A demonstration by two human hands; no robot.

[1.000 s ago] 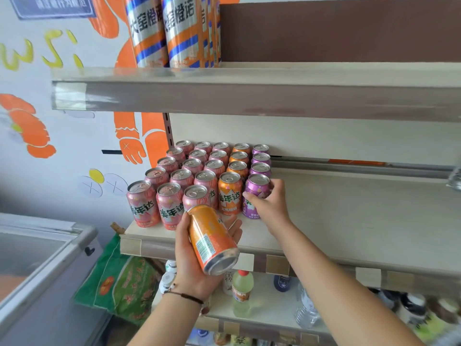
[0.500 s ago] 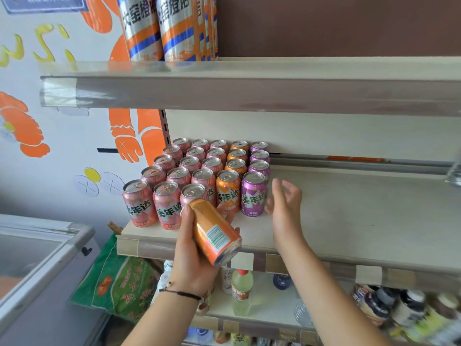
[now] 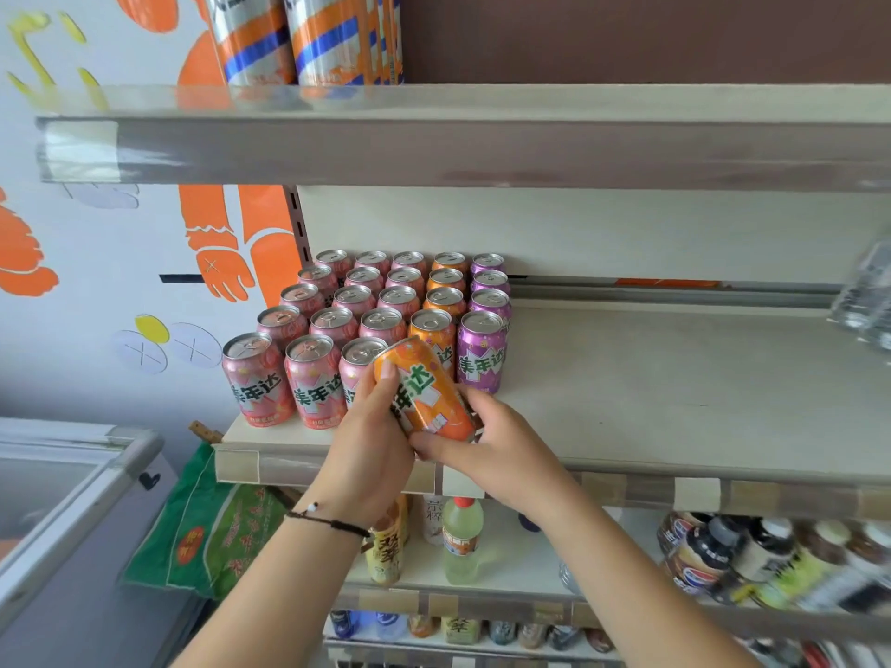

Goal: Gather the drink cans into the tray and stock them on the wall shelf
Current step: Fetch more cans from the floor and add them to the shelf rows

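An orange drink can (image 3: 424, 389) is tilted in front of the wall shelf (image 3: 651, 397), gripped by both hands. My left hand (image 3: 369, 438) wraps its left side, thumb near the top. Around its lower end curl the fingers of my right hand (image 3: 487, 448). Behind it, several pink cans (image 3: 308, 378), orange cans (image 3: 434, 330) and purple cans (image 3: 482, 351) stand upright in rows at the shelf's left end. No tray is in view.
An upper shelf (image 3: 458, 137) overhangs, carrying tall orange-and-blue cans (image 3: 299, 36). Below are shelves of bottles (image 3: 462, 537). A chest freezer (image 3: 72, 499) stands at the left with a green bag (image 3: 207, 537) beside it. Clear bottles (image 3: 868, 296) sit at the shelf's right edge.
My right hand let go of the front purple can, drew back and came onto the orange can's lower end. My left hand turned the orange can more upright and lifted it toward the rows.
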